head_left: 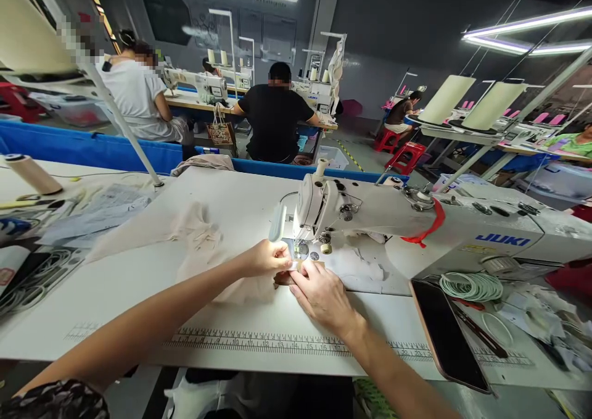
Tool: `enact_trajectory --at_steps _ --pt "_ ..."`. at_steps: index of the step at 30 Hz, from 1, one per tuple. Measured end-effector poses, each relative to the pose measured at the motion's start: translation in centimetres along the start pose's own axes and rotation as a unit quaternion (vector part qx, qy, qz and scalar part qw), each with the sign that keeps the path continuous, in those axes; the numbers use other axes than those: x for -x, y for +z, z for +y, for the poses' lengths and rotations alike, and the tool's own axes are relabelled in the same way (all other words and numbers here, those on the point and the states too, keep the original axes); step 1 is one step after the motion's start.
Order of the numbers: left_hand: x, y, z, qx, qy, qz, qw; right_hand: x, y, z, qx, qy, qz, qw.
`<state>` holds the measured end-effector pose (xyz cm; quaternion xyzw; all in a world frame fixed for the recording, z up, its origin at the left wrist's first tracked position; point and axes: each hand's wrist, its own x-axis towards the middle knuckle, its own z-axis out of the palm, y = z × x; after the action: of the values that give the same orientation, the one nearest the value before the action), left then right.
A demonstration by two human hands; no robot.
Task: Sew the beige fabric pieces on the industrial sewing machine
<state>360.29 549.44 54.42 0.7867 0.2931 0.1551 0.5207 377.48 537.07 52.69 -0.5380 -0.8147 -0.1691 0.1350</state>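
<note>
A white sewing machine stands on the pale table, its lamp lighting the needle area. Just left of the needle, my left hand is closed in a pinch on the edge of a thin beige fabric, which spreads leftward over the table. My right hand lies in front of the needle, fingers pressed together on a small piece at the needle plate; that piece is mostly hidden beneath them. The fingertips of both hands nearly meet. More pale cloth lies under the machine arm.
A phone, green elastic coils and dark tweezers lie at right. At left are a thread cone, papers and a cord bundle. A ruler strip runs along the front edge. Several people sit beyond a blue partition.
</note>
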Motion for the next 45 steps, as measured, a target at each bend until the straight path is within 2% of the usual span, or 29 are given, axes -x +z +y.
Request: enact_trajectory --at_steps 4,19,24,30,36,38,40,43,45 --pt "-0.2 0.3 -0.2 -0.037 -0.018 0.045 0.998 -0.3 0.0 0.1 0.008 -0.009 0.008 1.0" --pt "-0.2 0.9 0.8 -0.106 -0.047 0.08 0.99 0.4 -0.1 0.3 -0.043 0.045 0.016 0.998" --pt "-0.4 1.1 1.0 -0.138 -0.087 0.095 0.982 0.7 0.1 0.7 -0.036 0.051 0.022 0.998" --pt "-0.6 1.2 1.2 -0.18 -0.104 0.095 0.974 0.3 0.3 0.6 -0.026 0.057 0.019 0.998" --pt "-0.7 0.9 1.2 -0.205 -0.102 0.083 0.97 0.0 0.6 0.5 0.02 0.035 -0.006 0.999" --pt "-0.6 0.7 1.3 -0.254 -0.077 0.083 0.961 -0.2 0.8 0.5 0.03 0.026 -0.015 0.999" --pt "-0.1 0.8 1.3 -0.346 -0.019 0.104 0.932 -0.2 0.8 0.4 0.031 0.022 -0.021 0.999" --pt "1.2 1.8 0.7 -0.471 0.132 0.114 0.865 -0.3 0.8 0.4 0.025 0.025 -0.031 0.999" --pt "2.2 2.9 -0.1 -0.49 0.227 0.107 0.835 -0.3 0.7 0.4 0.02 0.027 -0.033 0.999"
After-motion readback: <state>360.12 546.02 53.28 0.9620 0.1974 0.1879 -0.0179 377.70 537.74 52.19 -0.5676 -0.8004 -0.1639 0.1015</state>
